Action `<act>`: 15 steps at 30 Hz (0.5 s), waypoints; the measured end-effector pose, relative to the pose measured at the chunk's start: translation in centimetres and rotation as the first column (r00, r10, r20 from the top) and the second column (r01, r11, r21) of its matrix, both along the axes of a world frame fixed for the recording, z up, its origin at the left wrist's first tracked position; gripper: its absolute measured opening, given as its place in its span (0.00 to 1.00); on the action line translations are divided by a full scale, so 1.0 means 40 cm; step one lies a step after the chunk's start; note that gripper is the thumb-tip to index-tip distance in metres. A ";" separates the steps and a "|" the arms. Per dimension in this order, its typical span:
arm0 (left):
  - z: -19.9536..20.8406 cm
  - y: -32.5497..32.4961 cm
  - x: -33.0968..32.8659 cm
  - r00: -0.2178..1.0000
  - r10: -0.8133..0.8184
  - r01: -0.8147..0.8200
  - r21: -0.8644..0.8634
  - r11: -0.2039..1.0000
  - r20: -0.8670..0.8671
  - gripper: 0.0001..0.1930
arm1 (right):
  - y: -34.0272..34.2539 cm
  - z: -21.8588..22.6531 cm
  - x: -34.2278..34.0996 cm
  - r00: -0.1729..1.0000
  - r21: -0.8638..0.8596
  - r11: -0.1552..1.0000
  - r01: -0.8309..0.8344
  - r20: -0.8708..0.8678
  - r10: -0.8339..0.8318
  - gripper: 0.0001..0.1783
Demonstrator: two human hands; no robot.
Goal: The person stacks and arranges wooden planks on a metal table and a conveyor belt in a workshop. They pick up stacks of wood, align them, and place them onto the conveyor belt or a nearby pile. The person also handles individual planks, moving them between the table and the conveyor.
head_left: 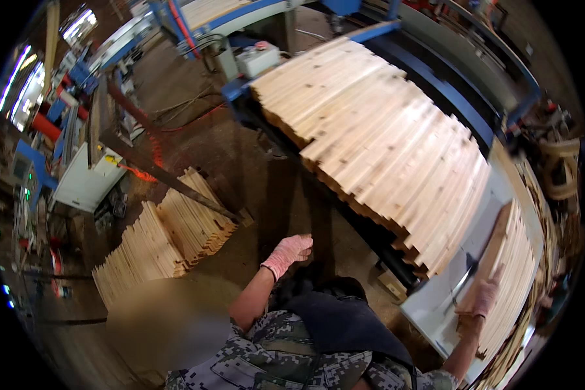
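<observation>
My gloved left hand (288,255) hangs in front of me above the floor (247,162), fingers curled in together; my gloved right hand (485,295) lies on the stack of wooden strips (516,260) at my right, and I cannot tell whether it grips one. That stack sits on a grey tabletop (441,292). Down to my left stands a pile of strips (140,250); ahead, a wide batch of strips (396,162) covers a blue-framed bench (238,97), with a white box (258,63) by its far left corner
</observation>
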State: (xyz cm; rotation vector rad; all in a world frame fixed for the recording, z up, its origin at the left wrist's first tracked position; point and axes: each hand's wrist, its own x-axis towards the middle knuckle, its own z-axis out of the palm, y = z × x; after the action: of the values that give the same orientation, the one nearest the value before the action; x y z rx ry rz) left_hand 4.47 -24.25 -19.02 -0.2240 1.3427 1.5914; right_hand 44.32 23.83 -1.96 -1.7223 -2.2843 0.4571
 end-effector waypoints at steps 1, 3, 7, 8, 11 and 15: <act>-0.004 -0.031 -0.034 1.000 -0.004 0.006 -0.093 0.996 0.027 0.24 | 0.003 0.035 -0.033 0.989 -0.068 0.997 0.038 -0.137 -0.047 0.48; -0.084 -0.124 -0.113 0.996 -0.071 0.062 -0.185 0.981 -0.045 0.26 | 0.013 0.072 -0.108 0.899 -0.143 0.989 0.038 -0.427 -0.096 0.48; -0.059 -0.267 -0.308 0.574 -0.654 0.164 -0.713 0.681 -0.493 0.30 | -0.182 0.154 -0.476 0.484 0.042 0.994 -0.099 -0.871 0.085 0.42; -0.029 -0.295 -0.362 0.431 -0.783 0.130 -0.828 0.545 -0.447 0.30 | -0.243 0.172 -0.584 0.423 0.098 0.983 -0.156 -0.893 0.156 0.41; 0.047 -0.350 -0.619 0.113 -0.993 0.109 -0.994 -0.023 0.035 0.33 | -0.408 0.225 -0.860 0.309 0.228 0.931 -0.284 -0.898 0.314 0.40; 0.074 -0.497 -0.832 0.037 -0.941 0.174 -0.929 -0.327 0.338 0.19 | -0.579 0.276 -1.206 0.337 0.071 0.891 -0.449 -0.910 0.242 0.39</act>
State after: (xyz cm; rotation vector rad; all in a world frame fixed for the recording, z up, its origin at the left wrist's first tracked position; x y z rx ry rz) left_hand -28.82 -44.13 -16.07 0.6224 2.1667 -0.6837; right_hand -3.92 0.66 9.08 -0.6006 -1.7000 1.3600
